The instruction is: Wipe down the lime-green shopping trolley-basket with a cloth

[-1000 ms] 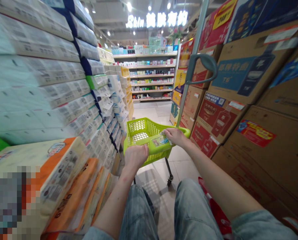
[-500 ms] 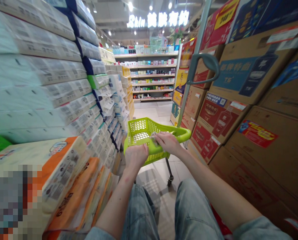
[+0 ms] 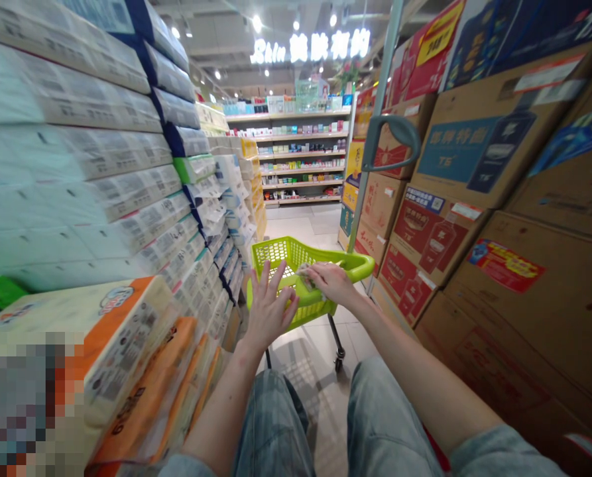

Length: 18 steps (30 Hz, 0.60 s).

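Green wheeled basket: on the aisle floor at 12 o'clock.
Left hand: fingers spread, empty, at the basket's 7 o'clock rim.
Right hand: fingers closed on small packet, over the near rim.
Risk: ungripped, the basket may roll and the packet fall outside.
Tissue packs at 9 o'clock, cartons at 3.

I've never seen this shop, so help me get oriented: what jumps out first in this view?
A bright green wheeled basket stands mid-aisle, with the right hand holding a small packet over it and the left hand spread open at its near rim. Tissue packs tower on the left, cardboard boxes on the right.
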Each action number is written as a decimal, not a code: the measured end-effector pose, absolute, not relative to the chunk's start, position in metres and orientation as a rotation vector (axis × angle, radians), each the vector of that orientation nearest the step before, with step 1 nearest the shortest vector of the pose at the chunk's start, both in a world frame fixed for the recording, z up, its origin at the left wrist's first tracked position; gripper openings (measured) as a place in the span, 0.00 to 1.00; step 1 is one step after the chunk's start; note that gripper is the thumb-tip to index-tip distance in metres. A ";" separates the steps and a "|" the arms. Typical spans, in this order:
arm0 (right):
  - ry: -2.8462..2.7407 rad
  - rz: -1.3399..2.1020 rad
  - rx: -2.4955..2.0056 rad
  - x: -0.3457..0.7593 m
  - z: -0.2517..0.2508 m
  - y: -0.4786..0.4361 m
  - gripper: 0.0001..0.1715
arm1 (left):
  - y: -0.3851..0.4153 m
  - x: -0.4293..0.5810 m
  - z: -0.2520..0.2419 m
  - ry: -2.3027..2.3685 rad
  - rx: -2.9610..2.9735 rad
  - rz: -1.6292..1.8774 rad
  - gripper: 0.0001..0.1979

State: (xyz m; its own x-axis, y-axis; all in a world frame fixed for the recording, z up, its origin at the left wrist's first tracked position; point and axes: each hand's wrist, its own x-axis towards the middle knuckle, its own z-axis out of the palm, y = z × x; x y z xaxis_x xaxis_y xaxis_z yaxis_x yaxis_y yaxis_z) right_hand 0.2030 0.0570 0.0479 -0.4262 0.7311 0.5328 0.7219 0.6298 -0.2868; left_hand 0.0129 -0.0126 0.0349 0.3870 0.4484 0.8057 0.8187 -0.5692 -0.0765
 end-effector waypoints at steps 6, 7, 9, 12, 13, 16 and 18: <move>-2.150 -0.083 -1.027 0.188 0.041 0.033 0.20 | -0.009 0.012 0.036 -1.203 -2.154 -1.078 0.21; -2.153 -0.091 -0.991 0.186 0.040 0.028 0.19 | -0.008 0.012 0.036 -1.259 -2.138 -1.060 0.21; -2.180 -0.091 -0.916 0.186 0.038 0.024 0.19 | -0.006 0.012 0.036 -1.418 -2.086 -1.005 0.19; -2.164 -0.061 -0.947 0.201 0.039 0.033 0.19 | -0.006 0.013 0.037 -1.682 -2.017 -0.774 0.18; -2.123 -0.040 -1.025 0.210 0.040 0.039 0.20 | -0.006 0.014 0.037 -1.748 -2.005 -0.676 0.20; -1.971 0.032 -1.334 0.234 0.040 0.055 0.21 | -0.008 0.018 0.040 -1.868 -1.969 -0.489 0.24; -1.944 0.000 -1.375 0.238 0.039 0.059 0.20 | -0.008 0.022 0.041 -1.913 -1.955 -0.447 0.25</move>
